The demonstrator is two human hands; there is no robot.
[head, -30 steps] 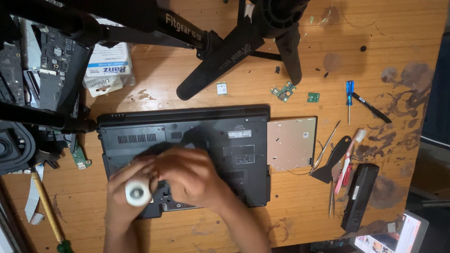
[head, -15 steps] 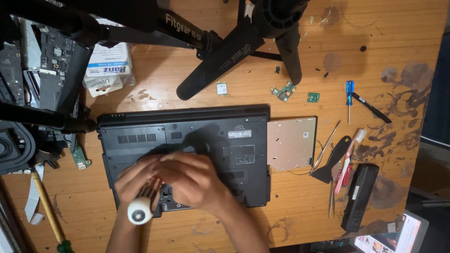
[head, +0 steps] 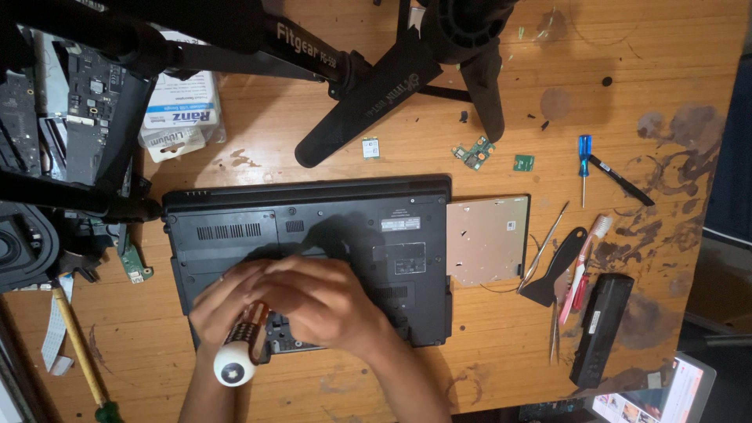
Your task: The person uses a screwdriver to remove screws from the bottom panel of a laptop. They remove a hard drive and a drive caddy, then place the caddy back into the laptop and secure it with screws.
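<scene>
Screwdriver (head: 240,348) — gripped in left hand (head: 227,301) — over laptop (head: 352,227).

A wooden worktop (head: 627,63) filled nearly the whole view, its orange-brown surface scratched and blotched with dark stains, heaviest toward the right side. Warm light fell on it from above, and black tripod legs (head: 368,94) cast shadows over its upper part. Beyond the right edge lay a dim, dark strip of floor (head: 724,313).
</scene>
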